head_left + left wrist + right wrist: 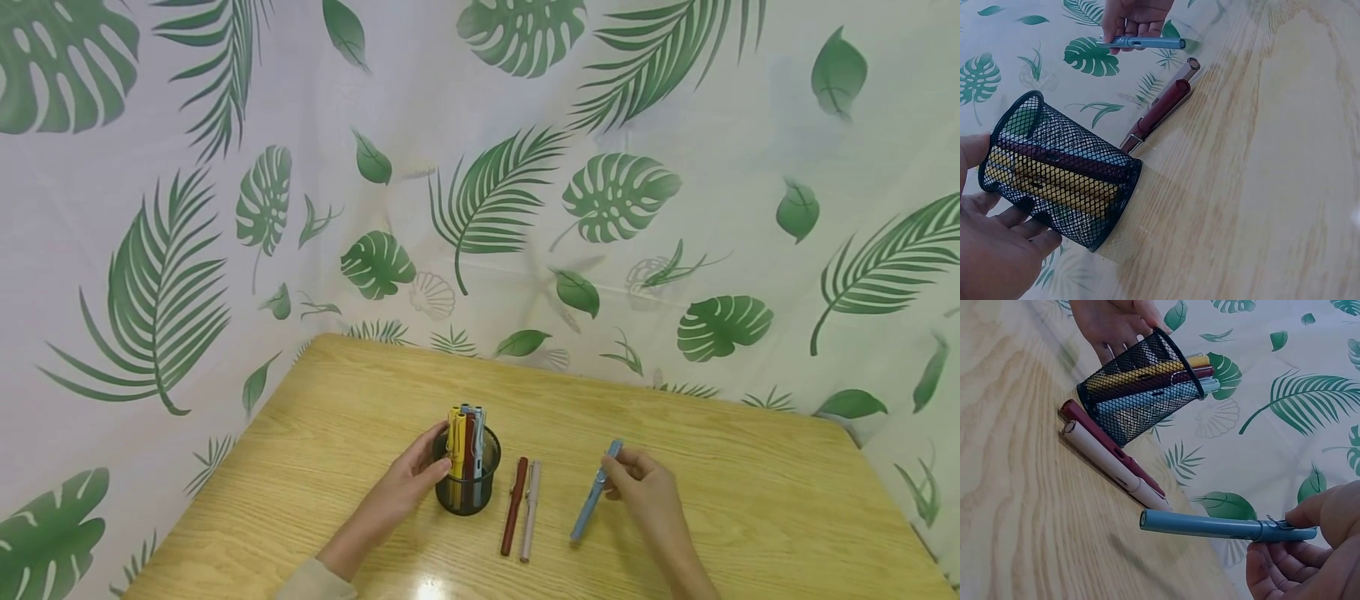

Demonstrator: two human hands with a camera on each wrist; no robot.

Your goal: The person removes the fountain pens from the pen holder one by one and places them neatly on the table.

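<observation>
A black mesh pen holder (465, 496) stands upright on the table with several pens in it, among them yellow pens (457, 446), a dark red one and light blue ones. My left hand (408, 479) holds it from the left, thumb near the rim and fingers round the far side. Between thumb and fingers, my right hand (648, 492) pinches a blue pen (592, 500) by its clip end, the other end slanting down over the table. A dark red pen (514, 507) and a pale pinkish pen (530, 512) lie side by side right of the holder.
The wooden table (360, 392) has its far edge against a white sheet (495, 325) printed with green leaves. Another stretch of this sheet hangs along the left side. A bright reflection shows near the table's front.
</observation>
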